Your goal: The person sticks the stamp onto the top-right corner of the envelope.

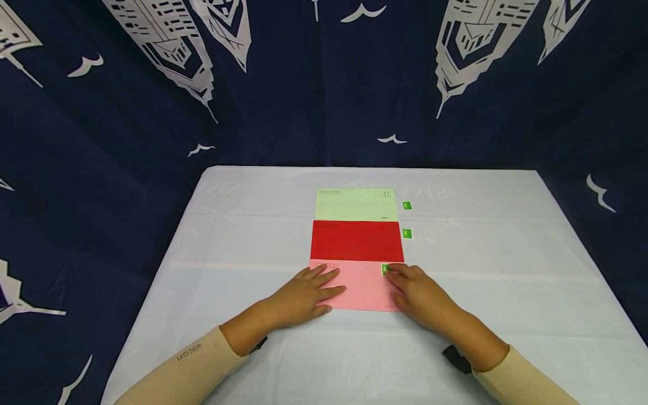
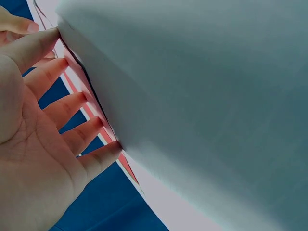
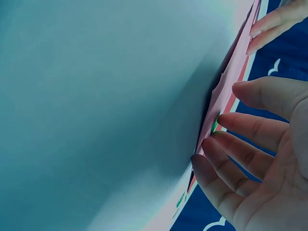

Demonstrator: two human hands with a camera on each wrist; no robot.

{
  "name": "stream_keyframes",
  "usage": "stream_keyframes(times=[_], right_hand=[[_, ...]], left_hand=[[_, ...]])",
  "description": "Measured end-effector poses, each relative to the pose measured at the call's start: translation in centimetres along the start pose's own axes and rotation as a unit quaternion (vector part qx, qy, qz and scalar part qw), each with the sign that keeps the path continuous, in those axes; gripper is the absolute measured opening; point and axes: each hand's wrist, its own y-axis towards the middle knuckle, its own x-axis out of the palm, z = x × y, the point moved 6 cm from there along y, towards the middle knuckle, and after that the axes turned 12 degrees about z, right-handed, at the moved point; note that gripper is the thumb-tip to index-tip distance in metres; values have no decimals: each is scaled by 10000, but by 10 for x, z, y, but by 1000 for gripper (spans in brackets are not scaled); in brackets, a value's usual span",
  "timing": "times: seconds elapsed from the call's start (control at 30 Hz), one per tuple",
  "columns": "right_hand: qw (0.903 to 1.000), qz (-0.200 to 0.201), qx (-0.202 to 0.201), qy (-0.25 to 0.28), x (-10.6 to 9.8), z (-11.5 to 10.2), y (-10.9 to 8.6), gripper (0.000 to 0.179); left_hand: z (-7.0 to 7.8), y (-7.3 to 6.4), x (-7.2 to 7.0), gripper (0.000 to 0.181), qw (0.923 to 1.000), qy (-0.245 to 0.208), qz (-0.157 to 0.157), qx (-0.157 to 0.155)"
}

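From my end, the right hand (image 1: pixel 415 293) has its fingers loosely extended, tips down on a green stamp (image 1: pixel 385 270) at the top right corner of the pink envelope (image 1: pixel 361 293). Looks like pressing to me, not pinching. The left hand (image 1: pixel 305 296) is spread across the envelope's left side, gripping nothing, I'd guess so the paper won't slide. Beyond that come the red envelope (image 1: pixel 357 241), then the pale green envelope (image 1: pixel 354 206), with a spare stamp beside each (the nearer stamp (image 1: pixel 407 233), the farther stamp (image 1: pixel 407 206)) on the white table (image 1: pixel 243 242), probably for easy reach.

Stuff I can't make out: fingertips cover part of that first stamp, so no clue if it's flat. The wrist cams catch the paper nearly edge-on. The red one's print is too faint to read, and both sleeves (image 1: pixel 187 365) get cut off at the bottom.
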Motion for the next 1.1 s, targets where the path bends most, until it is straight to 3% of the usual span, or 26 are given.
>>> stream_keyframes(times=[1.1], right_hand=[[9989, 38, -363, -285, -2, -4, 5, 42]], left_hand=[[0, 0, 0, 52, 10000, -11, 24, -13]])
